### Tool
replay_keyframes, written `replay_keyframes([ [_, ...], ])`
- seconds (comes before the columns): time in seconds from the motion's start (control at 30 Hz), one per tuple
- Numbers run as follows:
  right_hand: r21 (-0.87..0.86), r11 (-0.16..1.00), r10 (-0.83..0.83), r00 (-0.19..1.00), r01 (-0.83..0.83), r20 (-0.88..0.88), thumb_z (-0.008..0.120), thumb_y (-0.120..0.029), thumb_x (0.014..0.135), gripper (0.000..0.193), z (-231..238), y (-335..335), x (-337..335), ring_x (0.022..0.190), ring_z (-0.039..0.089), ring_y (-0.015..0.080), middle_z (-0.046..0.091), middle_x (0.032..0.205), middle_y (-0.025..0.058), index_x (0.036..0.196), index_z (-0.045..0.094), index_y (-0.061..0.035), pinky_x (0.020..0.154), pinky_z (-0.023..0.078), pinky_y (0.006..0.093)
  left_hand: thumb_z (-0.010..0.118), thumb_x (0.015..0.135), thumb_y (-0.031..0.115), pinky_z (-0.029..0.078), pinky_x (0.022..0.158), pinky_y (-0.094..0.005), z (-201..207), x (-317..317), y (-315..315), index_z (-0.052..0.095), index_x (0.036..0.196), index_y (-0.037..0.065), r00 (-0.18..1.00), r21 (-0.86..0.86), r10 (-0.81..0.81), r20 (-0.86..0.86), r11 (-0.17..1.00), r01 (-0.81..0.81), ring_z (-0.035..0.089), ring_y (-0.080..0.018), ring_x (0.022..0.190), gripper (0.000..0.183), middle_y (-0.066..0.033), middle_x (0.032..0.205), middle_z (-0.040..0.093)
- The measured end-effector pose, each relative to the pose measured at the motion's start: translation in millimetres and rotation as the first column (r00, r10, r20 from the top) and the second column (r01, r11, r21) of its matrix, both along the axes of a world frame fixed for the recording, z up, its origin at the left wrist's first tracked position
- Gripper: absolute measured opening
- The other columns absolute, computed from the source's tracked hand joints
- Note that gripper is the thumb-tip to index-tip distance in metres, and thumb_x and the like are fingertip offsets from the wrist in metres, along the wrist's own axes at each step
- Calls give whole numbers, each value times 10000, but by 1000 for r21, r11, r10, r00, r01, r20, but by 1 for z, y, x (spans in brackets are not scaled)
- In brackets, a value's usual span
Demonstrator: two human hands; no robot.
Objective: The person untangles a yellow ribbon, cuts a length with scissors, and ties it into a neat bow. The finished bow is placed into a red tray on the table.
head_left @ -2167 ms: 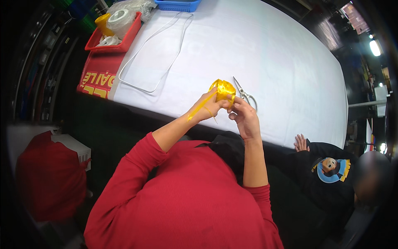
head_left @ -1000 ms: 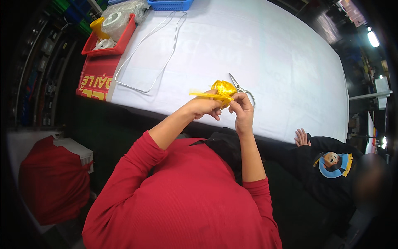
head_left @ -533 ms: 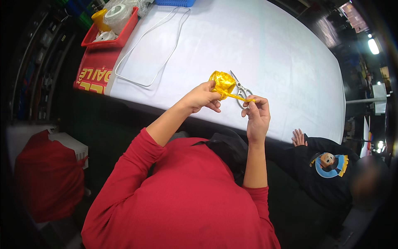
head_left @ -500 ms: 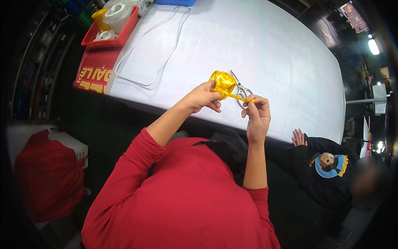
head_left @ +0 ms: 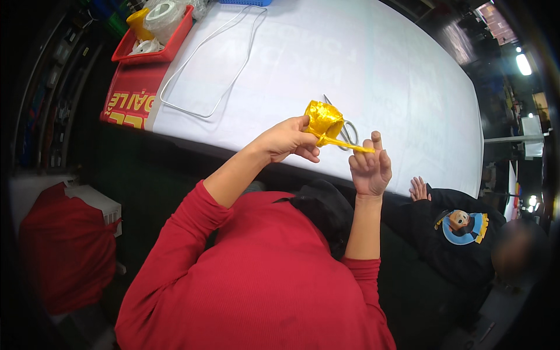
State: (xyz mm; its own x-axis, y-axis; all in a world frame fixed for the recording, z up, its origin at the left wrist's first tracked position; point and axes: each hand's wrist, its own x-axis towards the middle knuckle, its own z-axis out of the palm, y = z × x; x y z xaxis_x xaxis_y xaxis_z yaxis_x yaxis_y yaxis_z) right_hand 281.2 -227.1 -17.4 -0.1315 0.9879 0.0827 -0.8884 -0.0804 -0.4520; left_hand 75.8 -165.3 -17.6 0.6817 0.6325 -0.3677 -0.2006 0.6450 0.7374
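Observation:
My left hand [head_left: 289,140] pinches a bundle of shiny yellow plastic ribbon [head_left: 325,118] at its knotted lower side, above the near edge of the table. From the knot a narrow twisted tail runs right to my right hand [head_left: 371,169]. That hand is open, palm toward me, the index finger raised and the thumb apart; the tail's tip lies across its fingers without a visible pinch. Behind the bundle, metal scissors [head_left: 350,133] lie on the white-covered table [head_left: 408,105], partly hidden by the ribbon and the right fingers.
A white cable or wire loop [head_left: 201,114] lies on the table's left. Farther left, a red tray [head_left: 175,49] holds a yellow roll and plastic-wrapped rolls. A blue basket [head_left: 248,2] stands at the far edge. To the right, a co-worker in black rests a hand [head_left: 419,189] at the table's edge.
My right hand has let go of the ribbon's tail, opened its fingers and shifted slightly right and down. The bundle has moved a little right in my left hand, covering more of the scissors.

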Motion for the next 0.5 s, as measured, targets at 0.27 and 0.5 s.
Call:
replay_keyframes([
  [0.27, 58, 998, -54, -99, 31, 994, 676, -84, 752, 208, 24, -8, 6, 563, 433, 53, 495, 632, -19, 931, 604, -8, 518, 332, 189, 550, 828, 130, 563, 695, -337, -1, -6, 2, 477, 1121, -2, 959, -239, 108, 263, 970, -44, 587, -148, 705, 329, -96, 931, 546],
  [0.5, 149, 945, -248, 343, 290, 906, 566, -180, 872, 204, 36, -11, 16, 618, 496, 78, 589, 687, 40, 867, 628, 14, 533, 352, 187, 592, 845, 314, 560, 698, -332, -22, -2, 10, 449, 1077, -20, 984, -165, 172, 46, 973, -162, 570, -163, 728, 431, -98, 916, 511],
])
